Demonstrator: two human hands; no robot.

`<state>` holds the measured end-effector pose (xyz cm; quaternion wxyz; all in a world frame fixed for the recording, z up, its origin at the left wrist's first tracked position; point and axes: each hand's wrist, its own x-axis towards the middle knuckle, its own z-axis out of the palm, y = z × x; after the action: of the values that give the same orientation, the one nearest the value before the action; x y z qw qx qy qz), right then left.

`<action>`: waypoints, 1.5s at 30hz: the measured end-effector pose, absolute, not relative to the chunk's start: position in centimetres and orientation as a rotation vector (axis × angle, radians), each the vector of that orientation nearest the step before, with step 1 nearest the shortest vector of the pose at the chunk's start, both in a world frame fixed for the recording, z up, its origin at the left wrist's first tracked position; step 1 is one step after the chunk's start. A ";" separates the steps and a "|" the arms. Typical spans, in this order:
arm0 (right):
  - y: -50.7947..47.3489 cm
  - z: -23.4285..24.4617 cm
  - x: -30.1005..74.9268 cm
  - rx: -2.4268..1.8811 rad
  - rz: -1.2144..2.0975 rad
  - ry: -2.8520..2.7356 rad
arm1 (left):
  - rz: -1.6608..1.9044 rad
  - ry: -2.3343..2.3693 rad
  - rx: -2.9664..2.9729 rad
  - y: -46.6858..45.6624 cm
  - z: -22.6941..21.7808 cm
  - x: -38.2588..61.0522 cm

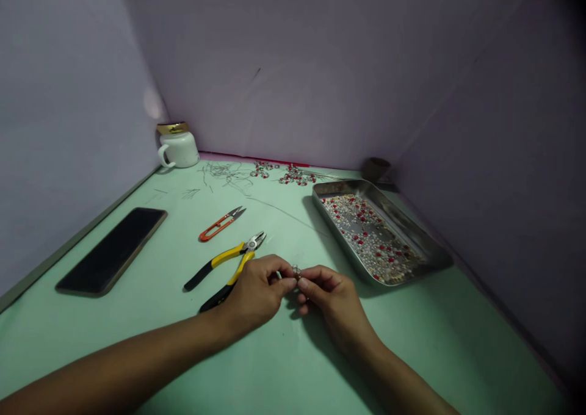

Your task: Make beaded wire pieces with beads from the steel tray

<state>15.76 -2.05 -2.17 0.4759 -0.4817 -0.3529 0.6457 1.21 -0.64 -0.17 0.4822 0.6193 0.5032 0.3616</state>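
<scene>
– Over the green bench [425,335], near the bead tray [400,221], what's the worry?

– Slip, mainly. Left hand [262,287] & right hand [337,298] both have fingers pinched on a tiny piece [296,271], tips nearly meeting, held btwn them in front of the body. V. small, so if one grip eases it could prob. pop out.

– Both pinched, def.?

– Looks so from where I'm standing: thumb & forefinger each side. Can't tell what's under the tips, tho; too small & dim.

– And if it drops?

– Onto the bench, I'd guess, but a bounce rt. could put it in w/ the loose beads [387,256]. Hard to pick out again.

– What abt the pliers [227,257]?

– Handles spread, one partly hidden by the left hand. Can't tell if they touch. A wrist shift might knock 'em & jog the pinch. Orange snips [218,226] lie just beyond, blades exposed, so a careless reach = poss. nick.

– Wire tangle [224,172] at the back?

– Btwn the mug [182,151] & the red-beaded pieces [298,176]. Yank a strand too fast & loose ends could snag those.
</scene>
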 end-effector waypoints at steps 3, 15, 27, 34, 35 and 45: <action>-2.0 -2.1 15.7 -1.200 1.558 -0.850 | 0.912 1.228 1.571 -0.6 0.0 1.2; -2.3 -1.7 15.1 -1.274 1.512 -0.870 | 0.956 1.182 1.832 -0.7 -0.2 0.8; -2.1 -1.6 15.4 -1.226 1.542 -0.838 | 0.992 1.157 1.908 -0.7 -0.7 0.9; -2.2 -2.0 15.5 -1.211 1.575 -0.871 | 0.980 1.160 2.029 -0.5 -0.6 0.5; -2.2 -2.0 15.7 -1.231 1.552 -0.901 | 0.946 1.165 2.054 -0.5 -0.5 0.3; -1.9 -1.0 17.8 -0.922 0.927 -1.926 | 0.498 1.051 2.260 0.0 1.7 -0.8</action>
<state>17.83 -1.92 -1.04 0.3956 -0.3638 -0.7599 0.3656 -0.84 -0.03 1.72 0.2954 0.8495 0.3951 0.1871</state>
